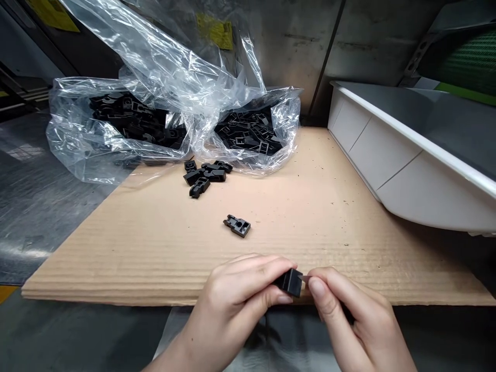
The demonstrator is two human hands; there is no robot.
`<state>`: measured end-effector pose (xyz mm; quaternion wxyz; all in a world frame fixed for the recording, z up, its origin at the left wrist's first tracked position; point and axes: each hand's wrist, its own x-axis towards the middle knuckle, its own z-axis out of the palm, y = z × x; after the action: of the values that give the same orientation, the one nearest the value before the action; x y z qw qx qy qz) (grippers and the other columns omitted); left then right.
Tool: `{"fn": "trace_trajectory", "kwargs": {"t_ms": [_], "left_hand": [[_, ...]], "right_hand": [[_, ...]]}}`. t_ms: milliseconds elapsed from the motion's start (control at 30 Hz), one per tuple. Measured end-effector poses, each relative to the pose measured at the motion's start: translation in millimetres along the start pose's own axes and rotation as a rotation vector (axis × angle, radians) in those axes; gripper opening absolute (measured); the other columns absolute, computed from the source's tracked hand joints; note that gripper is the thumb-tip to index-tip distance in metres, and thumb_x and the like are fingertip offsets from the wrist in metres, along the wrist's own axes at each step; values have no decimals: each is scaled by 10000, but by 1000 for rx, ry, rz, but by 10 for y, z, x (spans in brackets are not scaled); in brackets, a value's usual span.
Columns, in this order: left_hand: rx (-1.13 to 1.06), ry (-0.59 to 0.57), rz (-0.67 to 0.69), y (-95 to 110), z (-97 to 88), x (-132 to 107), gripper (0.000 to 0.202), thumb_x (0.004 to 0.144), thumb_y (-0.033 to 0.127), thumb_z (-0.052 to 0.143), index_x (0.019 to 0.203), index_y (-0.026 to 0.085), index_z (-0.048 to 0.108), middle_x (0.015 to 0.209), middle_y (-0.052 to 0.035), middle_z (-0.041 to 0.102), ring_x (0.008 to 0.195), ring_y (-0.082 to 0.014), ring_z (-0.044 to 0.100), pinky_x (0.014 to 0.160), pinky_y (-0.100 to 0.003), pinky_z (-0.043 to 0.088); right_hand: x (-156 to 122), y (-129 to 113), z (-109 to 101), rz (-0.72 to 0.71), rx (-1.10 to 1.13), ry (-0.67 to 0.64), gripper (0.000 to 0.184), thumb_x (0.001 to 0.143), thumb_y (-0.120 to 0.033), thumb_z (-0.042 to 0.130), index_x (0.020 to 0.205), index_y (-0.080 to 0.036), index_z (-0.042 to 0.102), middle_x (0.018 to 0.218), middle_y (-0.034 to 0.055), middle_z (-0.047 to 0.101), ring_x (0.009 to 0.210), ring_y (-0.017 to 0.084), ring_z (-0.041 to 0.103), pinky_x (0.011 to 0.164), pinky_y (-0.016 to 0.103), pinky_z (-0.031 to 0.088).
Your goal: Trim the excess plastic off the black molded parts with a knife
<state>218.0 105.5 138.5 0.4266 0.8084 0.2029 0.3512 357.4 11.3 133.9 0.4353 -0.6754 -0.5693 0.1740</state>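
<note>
My left hand [248,294] is closed around a black plastic part [291,282], gripping it between thumb and fingers near the front edge of the cardboard. Thumb and forefinger of my right hand [349,315] pinch a small pointed blade [304,278], most of it hidden by the fingers. Its tip is at the end face of the held part. Beyond my hands, a single black plastic part [237,226] lies on the cardboard, with a round hole visible. Farther back is a small heap of similar black parts [205,175].
Two clear plastic bags [155,152] full of black parts stand at the back left of the cardboard sheet [127,248]. A white bin [403,165] borders the right side. Tiny dark shavings [344,202] are scattered near it. A green mesh item [461,62] is at upper right.
</note>
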Motion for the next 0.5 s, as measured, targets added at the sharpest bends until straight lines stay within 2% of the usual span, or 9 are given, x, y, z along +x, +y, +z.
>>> {"fn": "trace_trajectory", "kwargs": {"t_ms": [267,500], "left_hand": [[18,28,16,-17,31,-25,225,818,99,595,1005,208,656,869,21,726,801,-108,677,745,-110,500],[88,55,51,-10,44,-47,208,832,76,550,990,172,646,810,-1,732,722,-111,689,666,-114,510]], "right_hand": [[2,26,-10,-70,-49,-14,214,884,-201,419,693,-204,515,595,-29,530,537,81,522,526,198,385],[-13,52,-80,-60,-43,-100,229,886,-203,406,680,-202,504,579,-29,509,523,83,487,519,205,369]]}}
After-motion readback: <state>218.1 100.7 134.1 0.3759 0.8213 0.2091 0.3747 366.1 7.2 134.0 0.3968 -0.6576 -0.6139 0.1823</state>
